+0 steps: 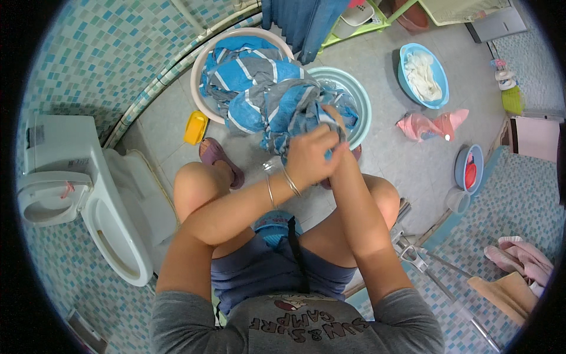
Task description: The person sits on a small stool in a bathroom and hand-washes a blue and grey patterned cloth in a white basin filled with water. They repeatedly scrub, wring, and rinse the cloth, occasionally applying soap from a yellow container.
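A large wet-looking cloth (256, 94), blue and grey with white stripes, fills a pale pink basin (196, 88) and spills over its rim. Its gathered end stretches toward a light teal basin (364, 100), which holds water and some of the same cloth. My left hand (313, 152), with bangles on its wrist, is closed round the bunched part. Just beyond it my right hand (336, 120) also grips the bunch, partly hidden by the left hand and the folds. My forearms come together at the wrists above the teal basin's near side.
A yellow scoop-like container (196, 128) lies left of the pink basin, near the toilet (118, 242). At the right stand a blue basin of white cloth (403, 74), a pink cloth (433, 125) on the floor and a small blue basin (461, 168). I sit on a blue stool (272, 223).
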{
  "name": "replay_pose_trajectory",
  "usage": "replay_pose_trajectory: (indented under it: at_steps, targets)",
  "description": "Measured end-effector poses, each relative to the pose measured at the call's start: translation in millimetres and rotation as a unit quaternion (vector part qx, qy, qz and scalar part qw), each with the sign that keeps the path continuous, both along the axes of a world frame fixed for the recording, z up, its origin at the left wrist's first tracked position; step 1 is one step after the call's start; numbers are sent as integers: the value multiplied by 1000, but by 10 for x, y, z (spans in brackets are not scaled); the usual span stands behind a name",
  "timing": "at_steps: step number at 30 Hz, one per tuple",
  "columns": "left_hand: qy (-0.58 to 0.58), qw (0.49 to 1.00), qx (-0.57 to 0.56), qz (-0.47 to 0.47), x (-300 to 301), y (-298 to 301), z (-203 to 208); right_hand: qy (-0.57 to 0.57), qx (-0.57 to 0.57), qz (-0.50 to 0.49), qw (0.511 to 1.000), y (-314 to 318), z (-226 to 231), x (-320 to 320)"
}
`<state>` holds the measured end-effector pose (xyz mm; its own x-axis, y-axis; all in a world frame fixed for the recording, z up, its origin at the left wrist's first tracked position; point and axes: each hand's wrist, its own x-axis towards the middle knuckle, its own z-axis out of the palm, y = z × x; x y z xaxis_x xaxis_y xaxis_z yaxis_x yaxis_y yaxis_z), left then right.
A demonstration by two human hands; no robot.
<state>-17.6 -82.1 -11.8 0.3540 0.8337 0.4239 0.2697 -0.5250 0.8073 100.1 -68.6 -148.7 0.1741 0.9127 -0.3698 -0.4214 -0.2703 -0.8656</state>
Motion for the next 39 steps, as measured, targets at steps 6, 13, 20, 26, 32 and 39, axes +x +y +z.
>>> replay_pose_trajectory:
  at_steps: [6, 13, 20, 26, 32, 39]
  targets:
    - [57, 967, -114, 222, -244, 508, -288, 220, -160, -113, 955, -31, 1090, -590]
    - [38, 999, -17, 35, -66, 170, -96, 96, -36, -21, 995, -108, 386, -144]
    - [34, 993, -52, 101, 22, 142, -45, 90, -48, -63, 993, -71, 546, -100]
    - [58, 990, -80, 96, -228, 398, -225, 82, -119, -69, 987, -131, 1022, -538]
    - [18, 995, -56, 83, 48, 72, 54, 86, -62, -99, 989, 16, 344, -43]
    - [35, 979, -80, 182, -238, 481, -305, 161, -176, -150, 959, -146, 1029, -720]
